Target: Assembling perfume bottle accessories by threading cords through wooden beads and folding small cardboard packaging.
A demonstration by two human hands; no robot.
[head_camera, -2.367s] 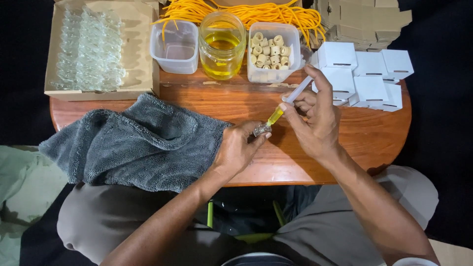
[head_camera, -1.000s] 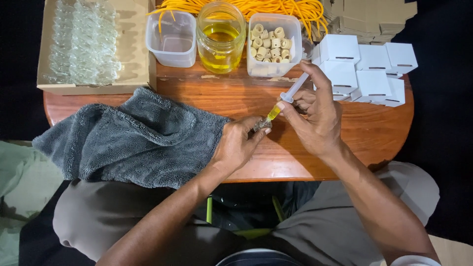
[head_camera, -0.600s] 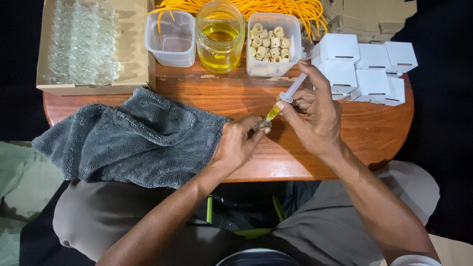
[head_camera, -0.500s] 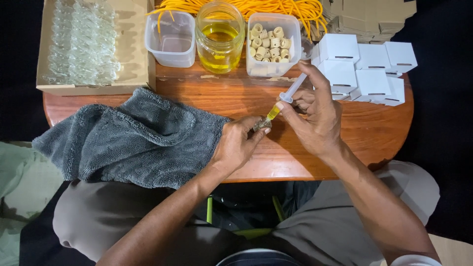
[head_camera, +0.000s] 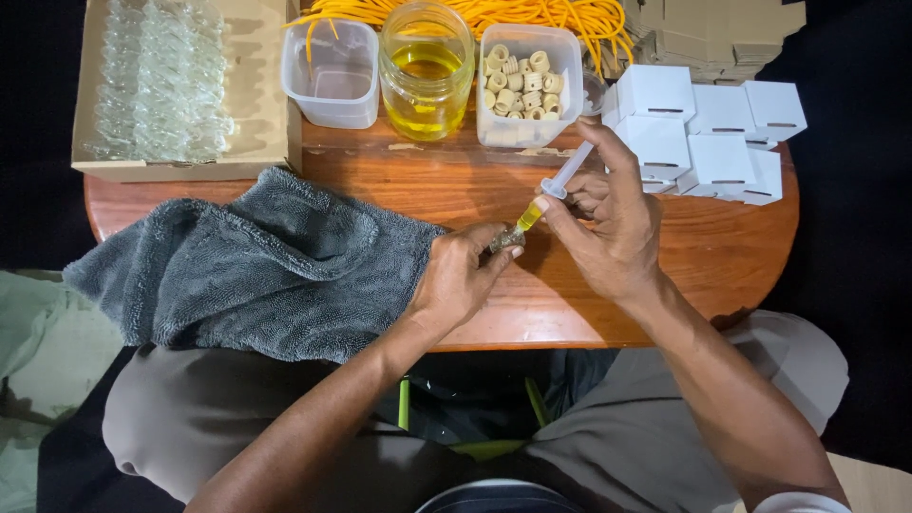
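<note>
**Yellow liquid passing from syringe to small vial**

Yellow liquid fills the lower barrel of a syringe (head_camera: 559, 186), which the right hand (head_camera: 608, 228) holds tilted, tip down and to the left, fingers closed around the barrel and the thumb side near the flange. The left hand (head_camera: 461, 280) pinches a small glass vial (head_camera: 506, 239) between thumb and fingertips, just above the wooden tabletop (head_camera: 456, 190), with the syringe tip at the vial's mouth. A grey towel (head_camera: 256, 261) lies touching the left hand's outer side.

Behind the hands stand an empty plastic tub (head_camera: 332, 71), a jar of yellow liquid (head_camera: 426, 71) and a tub of small beige caps (head_camera: 522, 81). At far left a cardboard box (head_camera: 275, 114) holds many clear vials (head_camera: 161, 81); white cartons (head_camera: 712, 128) are stacked at right, with orange cords (head_camera: 570, 17) along the back edge.

Progress, as judged: the filling of this one vial appears under way, since some liquid remains in the barrel; the vial has no cap on it, and the box of clear vials suggests much is left.

Compared with the frame 2.4 s earlier, both hands keep the same grips and places; only the camera has shifted a little, so the box and tubs sit slightly higher in view.
</note>
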